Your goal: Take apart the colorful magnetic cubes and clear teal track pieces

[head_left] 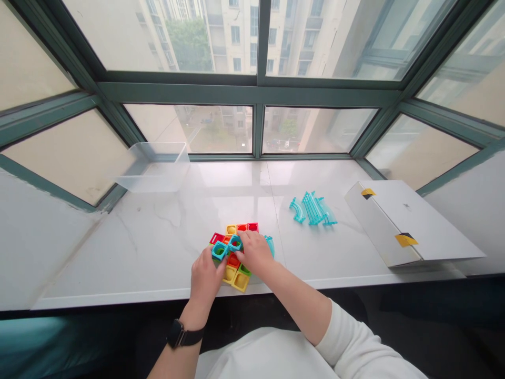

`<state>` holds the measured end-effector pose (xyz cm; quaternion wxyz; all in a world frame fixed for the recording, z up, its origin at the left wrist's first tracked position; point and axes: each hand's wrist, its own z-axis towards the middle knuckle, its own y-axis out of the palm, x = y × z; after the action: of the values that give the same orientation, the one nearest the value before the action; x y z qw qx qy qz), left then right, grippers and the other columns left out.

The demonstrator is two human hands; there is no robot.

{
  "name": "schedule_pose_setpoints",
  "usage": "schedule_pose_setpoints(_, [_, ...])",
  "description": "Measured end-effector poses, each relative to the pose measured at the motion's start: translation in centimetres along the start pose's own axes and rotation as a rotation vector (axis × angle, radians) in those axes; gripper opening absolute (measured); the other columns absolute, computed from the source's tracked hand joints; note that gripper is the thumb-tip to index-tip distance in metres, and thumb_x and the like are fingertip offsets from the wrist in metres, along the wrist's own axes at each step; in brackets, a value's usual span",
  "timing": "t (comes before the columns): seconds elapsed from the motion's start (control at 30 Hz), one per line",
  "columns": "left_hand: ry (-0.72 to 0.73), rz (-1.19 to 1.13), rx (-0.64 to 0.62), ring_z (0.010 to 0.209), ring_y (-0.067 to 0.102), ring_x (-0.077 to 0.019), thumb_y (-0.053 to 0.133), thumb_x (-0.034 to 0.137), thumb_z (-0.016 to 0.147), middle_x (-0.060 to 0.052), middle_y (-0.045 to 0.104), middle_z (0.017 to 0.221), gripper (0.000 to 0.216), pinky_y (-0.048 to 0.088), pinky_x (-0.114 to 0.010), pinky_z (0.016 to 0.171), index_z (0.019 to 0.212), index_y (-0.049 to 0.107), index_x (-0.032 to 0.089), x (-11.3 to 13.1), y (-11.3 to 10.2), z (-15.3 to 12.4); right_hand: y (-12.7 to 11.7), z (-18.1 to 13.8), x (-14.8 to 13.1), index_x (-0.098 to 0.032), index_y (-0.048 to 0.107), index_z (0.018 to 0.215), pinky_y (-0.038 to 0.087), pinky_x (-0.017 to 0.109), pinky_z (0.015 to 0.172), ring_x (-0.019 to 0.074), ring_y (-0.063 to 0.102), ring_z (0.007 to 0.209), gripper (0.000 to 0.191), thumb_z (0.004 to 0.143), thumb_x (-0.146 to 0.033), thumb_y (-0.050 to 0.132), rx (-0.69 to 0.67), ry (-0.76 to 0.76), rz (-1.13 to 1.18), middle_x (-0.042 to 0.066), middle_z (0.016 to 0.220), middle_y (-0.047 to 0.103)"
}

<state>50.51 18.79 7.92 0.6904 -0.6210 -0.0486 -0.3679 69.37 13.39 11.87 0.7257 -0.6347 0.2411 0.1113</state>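
Two blue toy blocks with round openings sit on top of a cluster of coloured blocks near the front edge of the sill. My left hand [206, 275] grips the left blue block [219, 251] between thumb and fingers. The right blue block [235, 242] is pinched by my right hand [255, 252]. Around and below them lie yellow blocks [240, 281], red blocks [253, 227] and a green block [245, 269]. A clear blue curved piece [270, 245] shows partly behind my right hand. My fingers hide parts of the cluster.
Several clear blue track pieces [314, 209] lie to the right on the white marble sill [158, 231]. A clear plastic bin [158, 181] stands at the back left. At the right is a white box [418, 221] with yellow-and-black tape. Green-framed windows [258, 93] close off the back.
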Motion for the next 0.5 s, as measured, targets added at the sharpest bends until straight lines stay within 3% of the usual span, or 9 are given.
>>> schedule_pose_setpoints(0.23, [-0.216, -0.203, -0.041, 0.107, 0.074, -0.0342, 0.063, 0.057, 0.094, -0.012, 0.075, 0.116, 0.046, 0.056, -0.042, 0.085, 0.126, 0.054, 0.026, 0.3, -1.5, 0.3, 0.9, -0.2, 0.3, -0.022, 0.063, 0.123, 0.050, 0.044, 0.095, 0.0300, 0.067, 0.106, 0.036, 0.088, -0.026, 0.070, -0.024, 0.008, 0.005, 0.011, 0.115, 0.074])
schedule_pose_setpoints(0.37, [-0.314, -0.359, -0.030, 0.113, 0.073, -0.0335, 0.068, 0.061, 0.090, -0.011, 0.076, 0.118, 0.051, 0.056, -0.044, 0.091, 0.125, 0.055, 0.027, 0.0, -1.6, 0.3, 0.9, -0.2, 0.4, -0.022, 0.062, 0.125, 0.049, 0.042, 0.095, 0.0290, 0.068, 0.106, 0.038, 0.088, -0.028, 0.072, -0.008, 0.035, 0.050, 0.009, 0.112, 0.075])
schedule_pose_setpoints(0.5, [-0.472, -0.533, 0.071, 0.121, 0.070, -0.0312, 0.073, 0.063, 0.088, -0.011, 0.074, 0.126, 0.058, 0.054, -0.047, 0.103, 0.129, 0.056, 0.026, -1.3, -0.9, 0.3, 0.6, -0.4, 0.3, -0.024, 0.062, 0.128, 0.049, 0.041, 0.095, 0.0279, 0.068, 0.105, 0.040, 0.090, -0.031, 0.074, 0.006, 0.048, 0.092, 0.008, 0.112, 0.076])
